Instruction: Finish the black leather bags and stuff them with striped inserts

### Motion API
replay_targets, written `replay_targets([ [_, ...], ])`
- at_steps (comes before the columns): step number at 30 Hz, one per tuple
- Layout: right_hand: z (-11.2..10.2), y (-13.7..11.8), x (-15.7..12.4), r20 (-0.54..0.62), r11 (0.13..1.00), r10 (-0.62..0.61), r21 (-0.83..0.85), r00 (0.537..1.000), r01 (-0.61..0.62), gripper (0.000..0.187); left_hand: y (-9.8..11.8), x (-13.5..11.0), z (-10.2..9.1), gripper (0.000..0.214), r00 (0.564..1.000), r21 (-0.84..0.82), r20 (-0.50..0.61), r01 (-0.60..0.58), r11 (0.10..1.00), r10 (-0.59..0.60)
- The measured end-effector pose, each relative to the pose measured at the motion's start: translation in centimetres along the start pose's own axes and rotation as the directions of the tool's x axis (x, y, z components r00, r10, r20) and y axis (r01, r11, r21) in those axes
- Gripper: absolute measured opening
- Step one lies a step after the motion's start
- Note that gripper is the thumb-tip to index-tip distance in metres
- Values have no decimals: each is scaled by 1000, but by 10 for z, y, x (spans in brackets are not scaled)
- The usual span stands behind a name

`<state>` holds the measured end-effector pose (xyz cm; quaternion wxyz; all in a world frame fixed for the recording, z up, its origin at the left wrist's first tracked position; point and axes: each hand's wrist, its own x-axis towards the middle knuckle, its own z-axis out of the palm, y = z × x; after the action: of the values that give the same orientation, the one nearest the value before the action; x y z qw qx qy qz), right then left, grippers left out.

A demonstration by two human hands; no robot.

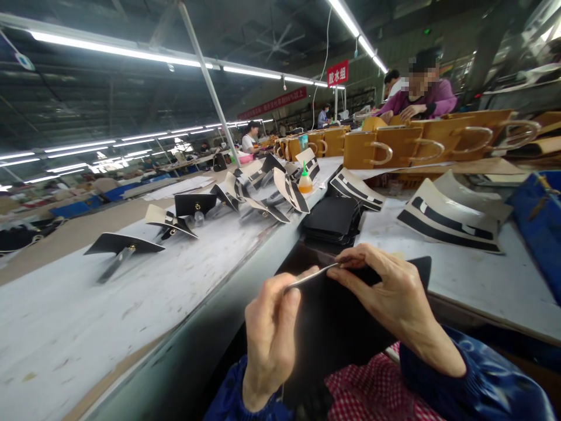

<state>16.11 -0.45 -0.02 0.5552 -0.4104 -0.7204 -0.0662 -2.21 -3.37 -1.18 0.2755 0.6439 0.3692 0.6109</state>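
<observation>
My left hand [270,333] pinches the near end of a thin flat piece [312,275] between thumb and fingers. At the far end of this piece, the thumb and fingertips of my right hand [390,289] are closed on it. Its pale edge faces me, so its full shape and material are hard to make out. Below and behind my hands lies a larger black panel [421,270], partly covered by my right hand. A stack of black rectangular pieces [332,217] sits just beyond my fingers.
Curved cream-and-black panels [451,219] lie on the right-hand table, near a blue bin [537,219]. More panels with metal fittings [195,204] stand along the left table [131,316], with a glue bottle [305,180] among them. Tan bags [397,146] stand in a row before a co-worker [440,96].
</observation>
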Motion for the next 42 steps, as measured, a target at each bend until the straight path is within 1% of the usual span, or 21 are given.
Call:
replay_targets([
  [3,3,6,-1,21,995,90,-42,996,-89,15,-4,0,0,16,999,56,-46,17,998,-14],
  [6,6,13,-1,63,986,164,19,984,-166,16,-7,0,-4,16,994,120,-109,-4,993,17],
  [7,6,15,-1,87,980,186,54,979,-191,15,-7,0,-5,15,993,144,-108,-22,989,38],
  [9,6,16,0,129,966,223,107,966,-237,14,-7,-1,-8,14,995,184,-70,-57,981,71],
  [11,6,16,2,156,957,243,122,957,-263,11,-7,-3,-8,16,994,194,-39,-92,977,101],
  [13,5,17,3,170,957,245,116,954,-266,9,-7,-4,-6,17,990,185,-39,-127,974,136],
  [17,3,18,5,211,956,228,136,951,-260,7,-7,-5,-2,20,980,220,-32,-183,958,195],
  [20,2,21,6,248,961,184,158,951,-228,11,-6,-7,-1,25,956,304,5,-279,911,292],
  [22,1,23,6,279,974,116,154,953,-164,17,-5,-8,-1,27,940,372,34,-327,868,340],
  [25,0,26,4,319,994,5,98,948,-39,26,-5,-9,-1,29,931,458,66,-348,818,359],
  [27,2,30,3,330,999,-17,48,944,1,31,-6,-7,-2,31,923,459,108,-375,805,368],
  [28,5,31,2,334,1000,-16,23,942,8,32,-7,-5,-3,31,926,444,126,-374,815,356],
  [30,11,35,-1,341,999,-6,-30,940,18,32,-9,0,-6,25,950,443,136,-313,840,282],
  [32,19,38,-3,354,994,0,-100,935,38,29,-11,7,-8,20,972,519,121,-237,821,203],
  [33,22,39,-3,360,989,-1,-139,933,55,28,-12,10,-7,18,973,577,119,-228,784,196],
  [35,28,37,-4,373,974,-17,-205,928,100,24,-13,14,-3,19,965,688,137,-256,679,226],
  [37,31,32,-3,384,958,-52,-242,922,155,23,-14,18,6,24,955,758,180,-289,585,238],
  [38,32,29,-3,389,953,-70,-247,918,177,23,-13,20,11,29,954,781,212,-297,549,214],
  [39,33,26,-3,393,949,-85,-248,916,195,24,-12,22,17,33,955,804,244,-296,516,168],
  [40,34,24,-3,395,947,-99,-245,913,209,24,-11,24,22,38,959,832,269,-281,478,95],
  [42,36,21,-4,392,944,-118,-240,912,225,26,-10,29,30,44,956,897,276,-221,382,-96],
])
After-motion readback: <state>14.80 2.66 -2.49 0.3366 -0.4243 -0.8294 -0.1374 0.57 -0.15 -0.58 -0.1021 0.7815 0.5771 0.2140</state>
